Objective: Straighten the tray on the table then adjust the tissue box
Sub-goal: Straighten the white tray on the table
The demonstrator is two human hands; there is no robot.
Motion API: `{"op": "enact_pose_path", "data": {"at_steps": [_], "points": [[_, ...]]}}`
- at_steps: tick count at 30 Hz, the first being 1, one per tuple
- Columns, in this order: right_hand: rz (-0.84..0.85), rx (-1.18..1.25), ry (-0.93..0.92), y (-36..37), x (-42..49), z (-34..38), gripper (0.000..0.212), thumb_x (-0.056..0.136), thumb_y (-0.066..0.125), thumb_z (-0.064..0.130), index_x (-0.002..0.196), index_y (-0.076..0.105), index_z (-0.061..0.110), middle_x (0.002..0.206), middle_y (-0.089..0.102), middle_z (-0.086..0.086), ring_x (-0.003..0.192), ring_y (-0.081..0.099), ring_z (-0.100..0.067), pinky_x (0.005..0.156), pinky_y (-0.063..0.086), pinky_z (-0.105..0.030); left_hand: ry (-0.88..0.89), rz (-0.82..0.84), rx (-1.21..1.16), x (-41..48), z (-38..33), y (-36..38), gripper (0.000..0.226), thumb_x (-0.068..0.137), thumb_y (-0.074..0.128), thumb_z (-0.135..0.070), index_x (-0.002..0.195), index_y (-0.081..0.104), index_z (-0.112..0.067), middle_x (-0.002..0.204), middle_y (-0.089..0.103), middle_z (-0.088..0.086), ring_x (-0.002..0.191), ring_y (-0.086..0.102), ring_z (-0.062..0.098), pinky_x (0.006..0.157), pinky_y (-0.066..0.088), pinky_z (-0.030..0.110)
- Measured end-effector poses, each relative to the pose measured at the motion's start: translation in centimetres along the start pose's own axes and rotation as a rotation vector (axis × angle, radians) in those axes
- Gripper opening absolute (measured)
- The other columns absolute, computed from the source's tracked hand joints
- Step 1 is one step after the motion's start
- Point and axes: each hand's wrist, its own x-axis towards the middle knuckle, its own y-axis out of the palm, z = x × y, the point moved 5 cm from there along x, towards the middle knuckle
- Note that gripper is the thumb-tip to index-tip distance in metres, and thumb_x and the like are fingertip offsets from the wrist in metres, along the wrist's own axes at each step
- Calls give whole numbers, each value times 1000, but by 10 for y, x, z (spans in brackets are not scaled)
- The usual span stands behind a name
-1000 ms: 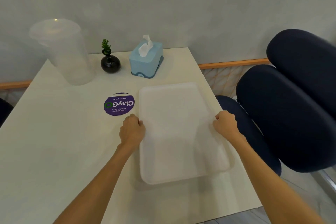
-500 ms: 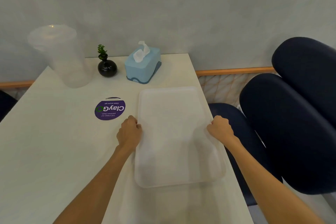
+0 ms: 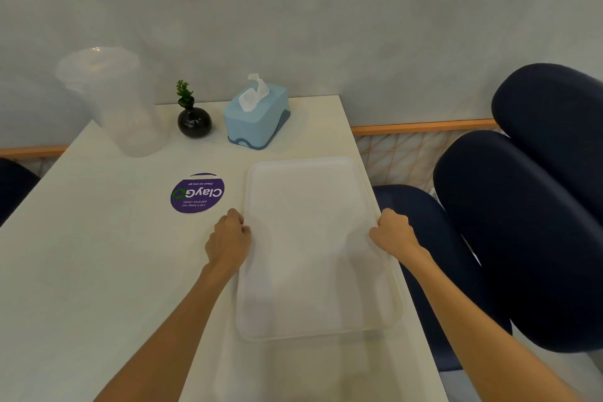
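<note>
A white rectangular tray [image 3: 313, 248] lies flat on the white table [image 3: 98, 254], along its right side. My left hand [image 3: 228, 240] grips the tray's left rim, and my right hand [image 3: 393, 232] grips its right rim. A light blue tissue box [image 3: 257, 119] with a white tissue sticking out stands beyond the tray near the wall, turned at an angle to the table edge.
A small black vase [image 3: 194, 121] with a green sprig stands left of the tissue box. A clear plastic container [image 3: 117, 101] stands at the back left. A purple round sticker [image 3: 197, 194] lies left of the tray. Dark blue chairs [image 3: 522, 222] crowd the table's right edge.
The tray has turned so its long sides run closer to parallel with the table's right edge. Both hands stayed on its rims and moved with it.
</note>
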Motion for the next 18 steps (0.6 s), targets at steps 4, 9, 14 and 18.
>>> {"op": "enact_pose_path", "data": {"at_steps": [4,9,14,18], "points": [[24,-10,-19,2,1,-2,11,91,52,15,93,42,11,90,52,-8,65,48,-16,58,43,-25,4,-17,10,-2,1,0,16,95,52,-16,107,53,-6,104,63,14,78,51,24,67,43,36],[187,-78,7,-4,7,-5,10,90,51,12,98,52,7,84,58,-8,77,67,-31,71,60,-37,-20,-28,3,-5,3,1,18,95,52,-19,109,53,-7,107,63,13,86,58,28,70,46,38],[154,-171,-79,-36,32,14,18,84,47,11,83,62,1,74,63,-15,67,60,-28,70,57,-39,-73,-8,-63,-7,11,-6,26,92,57,-26,113,56,-11,111,66,9,98,63,29,82,52,41],[146,-100,-159,-53,62,55,27,86,46,11,95,65,-7,87,66,-22,72,59,-27,65,53,-37,-68,-43,-219,16,5,-27,29,90,62,-23,115,59,-8,112,68,11,100,62,27,83,48,36]]}}
